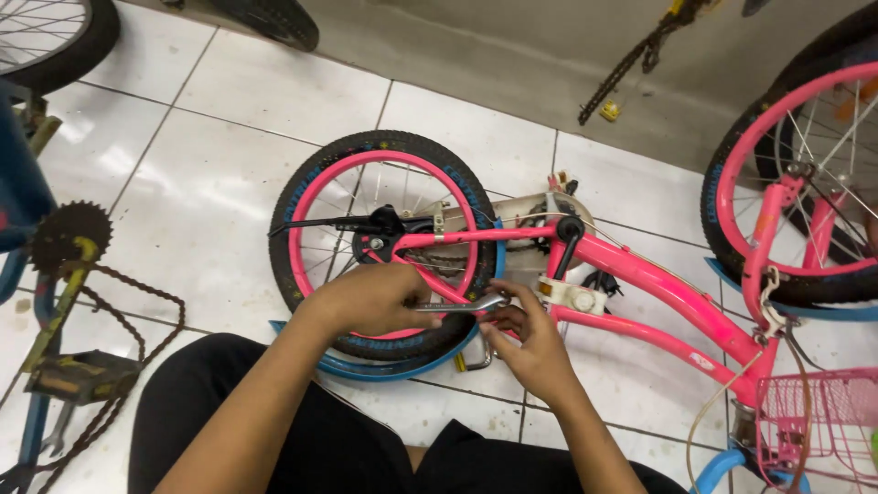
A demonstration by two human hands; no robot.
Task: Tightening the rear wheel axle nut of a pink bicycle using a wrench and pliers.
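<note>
A small pink bicycle (640, 274) lies on its side on the white tiled floor. Its rear wheel (380, 155) has a black tyre and a pink rim. My left hand (366, 297) grips the handle end of a silver wrench (462, 305) over the wheel's lower rim. My right hand (526, 343) is at the wrench's other end, fingers curled around it and whatever it sits on, next to the blue mudguard (384, 370). The part under the wrench head is hidden by my fingers. A white pedal (572, 295) sits just right of my hands.
A second bicycle's rusty chainring (69, 233), loose chain (137, 316) and pedal (82, 375) lie at the left. The pink front wheel (796, 183) and a pink basket (823, 416) are at the right. A chain (631, 64) hangs on the grey wall.
</note>
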